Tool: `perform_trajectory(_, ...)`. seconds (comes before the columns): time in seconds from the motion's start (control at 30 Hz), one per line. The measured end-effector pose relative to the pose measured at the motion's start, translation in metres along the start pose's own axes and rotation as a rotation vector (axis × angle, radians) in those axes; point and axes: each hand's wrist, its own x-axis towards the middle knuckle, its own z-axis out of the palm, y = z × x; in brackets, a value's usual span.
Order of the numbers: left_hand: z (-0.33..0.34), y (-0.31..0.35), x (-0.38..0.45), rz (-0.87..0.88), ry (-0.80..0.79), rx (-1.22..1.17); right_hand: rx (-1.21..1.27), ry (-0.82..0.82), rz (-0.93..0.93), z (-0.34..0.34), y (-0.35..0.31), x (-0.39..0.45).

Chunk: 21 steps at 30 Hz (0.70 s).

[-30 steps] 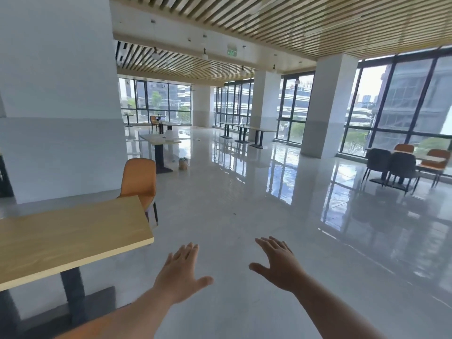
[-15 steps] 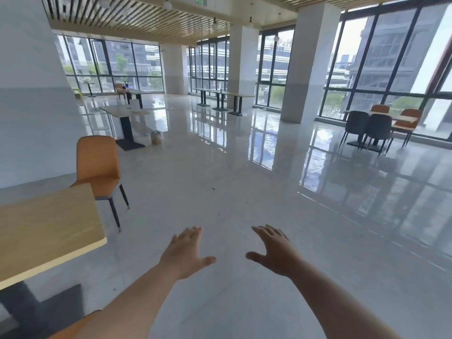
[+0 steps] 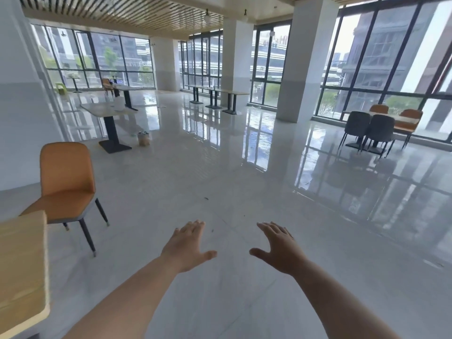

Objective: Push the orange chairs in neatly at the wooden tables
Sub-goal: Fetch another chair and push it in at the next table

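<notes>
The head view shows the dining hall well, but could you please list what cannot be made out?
- Wooden table: cut off by the left edge; its base is unseen.
- Orange chairs by the window: partly hidden behind dark chairs.
- Far chair: too small to judge.

dark grey chairs [image 3: 369, 129] at far right table | small bin [image 3: 143, 138] on glossy floor [image 3: 244, 192] (beside a table base) | white pillar [image 3: 303, 59] by windows
</notes>
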Motion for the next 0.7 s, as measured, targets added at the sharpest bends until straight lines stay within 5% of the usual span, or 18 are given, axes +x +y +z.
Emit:
perform_trajectory(0.4, -0.024, -0.035, 0.249, -0.190, 0.037, -0.045, 0.026, -0.089, -0.184, 0.013, 0.110, 0.298)
perform_trajectory(0.7, -0.028, -0.171, 0.401, -0.355, 0.067, -0.066, 0.060, -0.127, -0.332, 0.085, 0.093, 0.531)
